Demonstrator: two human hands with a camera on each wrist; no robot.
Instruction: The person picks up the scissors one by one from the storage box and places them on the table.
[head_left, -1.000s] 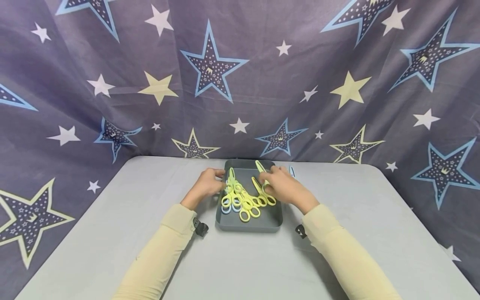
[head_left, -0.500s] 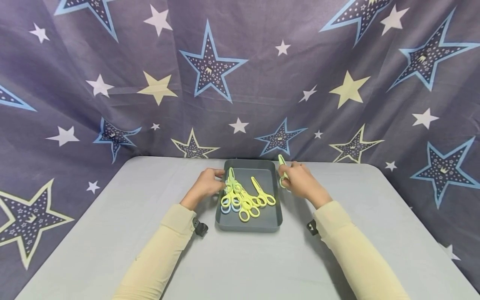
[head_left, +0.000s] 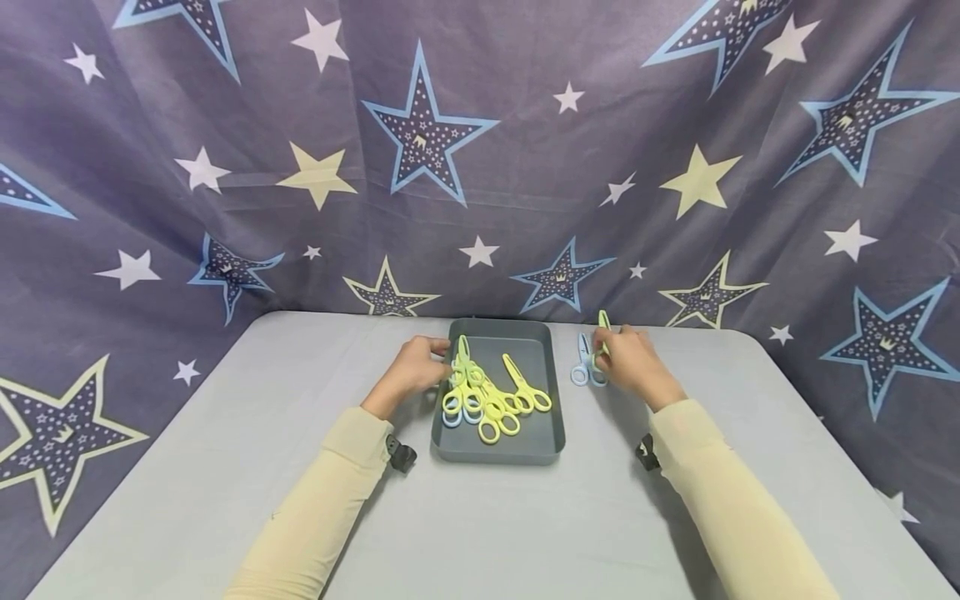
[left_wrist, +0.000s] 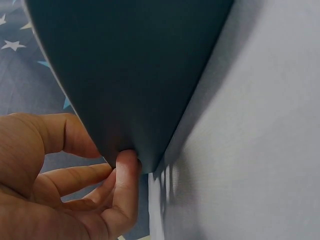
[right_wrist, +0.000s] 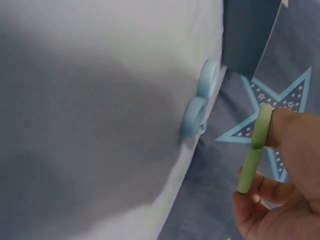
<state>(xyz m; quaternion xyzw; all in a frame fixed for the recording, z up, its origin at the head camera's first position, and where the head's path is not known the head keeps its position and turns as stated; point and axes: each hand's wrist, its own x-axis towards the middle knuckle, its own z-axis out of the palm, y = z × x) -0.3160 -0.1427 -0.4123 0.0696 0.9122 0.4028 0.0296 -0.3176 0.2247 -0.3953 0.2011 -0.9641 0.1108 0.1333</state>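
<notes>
My right hand (head_left: 633, 360) pinches green scissors (head_left: 603, 320) to the right of the tray, blade upward in the head view. In the right wrist view their green handle loops (right_wrist: 262, 125) are between thumb and fingers, off the table. Close by, blue scissors (head_left: 581, 374) lie on the table, partly covered by the hand. With thumb and fingers, my left hand (head_left: 411, 367) grips the left wall of the grey tray (head_left: 495, 454). Inside lie a pile of yellow-green scissors (head_left: 462, 354), blue handles (head_left: 452, 420) under them, and yellow scissors (head_left: 524, 385) at the right.
The tray stands near the back edge of a white-covered table (head_left: 480, 533). Behind the table hangs a dark curtain (head_left: 525, 150) with stars. Dark wrist straps (head_left: 401, 455) are on both arms.
My right hand has lifted the green scissors out of the tray and carried them right, beside the blue scissors. The left hand stays at the tray's left wall.
</notes>
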